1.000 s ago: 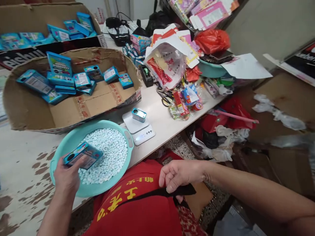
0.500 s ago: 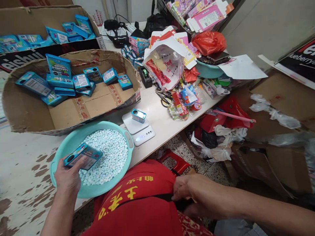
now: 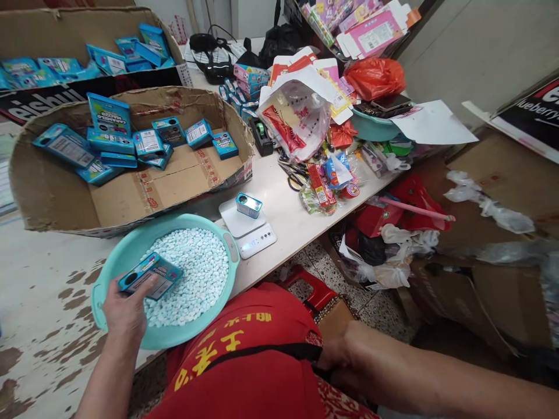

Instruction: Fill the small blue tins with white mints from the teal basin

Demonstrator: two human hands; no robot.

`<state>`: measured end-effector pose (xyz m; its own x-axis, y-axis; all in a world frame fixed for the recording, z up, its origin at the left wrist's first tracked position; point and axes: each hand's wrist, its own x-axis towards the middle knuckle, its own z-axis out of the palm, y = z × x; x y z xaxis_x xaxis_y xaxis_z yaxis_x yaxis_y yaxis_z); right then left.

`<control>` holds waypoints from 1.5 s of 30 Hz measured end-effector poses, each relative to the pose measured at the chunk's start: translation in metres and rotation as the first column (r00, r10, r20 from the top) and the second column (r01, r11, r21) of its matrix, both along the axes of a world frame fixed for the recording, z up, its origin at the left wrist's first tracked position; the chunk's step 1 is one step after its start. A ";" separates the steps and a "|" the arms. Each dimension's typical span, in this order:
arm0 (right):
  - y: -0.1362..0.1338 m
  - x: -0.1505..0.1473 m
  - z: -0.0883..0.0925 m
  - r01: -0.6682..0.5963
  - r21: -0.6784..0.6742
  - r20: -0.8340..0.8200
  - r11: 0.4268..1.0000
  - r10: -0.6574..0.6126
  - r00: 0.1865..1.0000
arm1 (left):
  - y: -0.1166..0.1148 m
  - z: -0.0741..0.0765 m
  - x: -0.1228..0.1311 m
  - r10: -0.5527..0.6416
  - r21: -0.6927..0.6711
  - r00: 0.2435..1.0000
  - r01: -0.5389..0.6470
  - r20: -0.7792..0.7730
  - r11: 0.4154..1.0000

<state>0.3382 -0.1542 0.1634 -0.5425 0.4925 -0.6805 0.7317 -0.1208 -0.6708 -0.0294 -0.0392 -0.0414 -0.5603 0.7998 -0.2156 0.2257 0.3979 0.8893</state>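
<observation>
Reaching over the round teal plastic basin (image 3: 174, 219), the left hand (image 3: 124, 311) pinches 1 flat blue box (image 3: 151, 276). The right hand (image 3: 345, 355) hangs low by the red cloth apron (image 3: 244, 366), fingers hidden.

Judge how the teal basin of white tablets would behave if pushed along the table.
The basin is well filled with tablets, so it probably feels heavy and slides rather than tips. Its wide, shallow shape suggests stability. Loose tablets would likely shift, perhaps spilling over the low rim, if shoved hard.
</observation>
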 end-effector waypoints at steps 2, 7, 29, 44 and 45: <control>-0.005 -0.001 0.002 -0.041 0.039 0.061 0.998 0.038 0.997 | 0.000 -0.002 0.003 0.052 -0.024 0.994 -0.050 0.100 0.998; -0.034 0.002 -0.013 -0.242 0.248 0.209 0.938 0.192 0.959 | 0.001 -0.001 0.013 0.096 -0.030 0.976 -0.092 0.196 0.995; -0.051 0.011 -0.052 -0.110 0.790 0.112 0.603 0.034 0.993 | -0.001 0.011 0.012 0.161 0.015 0.956 -0.170 0.246 0.985; -0.040 -0.002 -0.052 -0.091 0.841 0.156 0.534 -0.078 0.985 | -0.001 -0.004 0.008 0.159 0.035 0.954 -0.173 0.256 0.984; -0.041 -0.002 -0.053 -0.072 0.853 0.134 0.516 -0.083 0.988 | 0.000 -0.004 0.009 0.162 0.034 0.953 -0.176 0.258 0.984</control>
<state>0.3358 -0.1951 0.1104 -0.4760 0.8794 0.0048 0.8251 0.4486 -0.3434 -0.0207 -0.0391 -0.0450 -0.6212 0.7130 -0.3251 -0.0755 0.3585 0.9305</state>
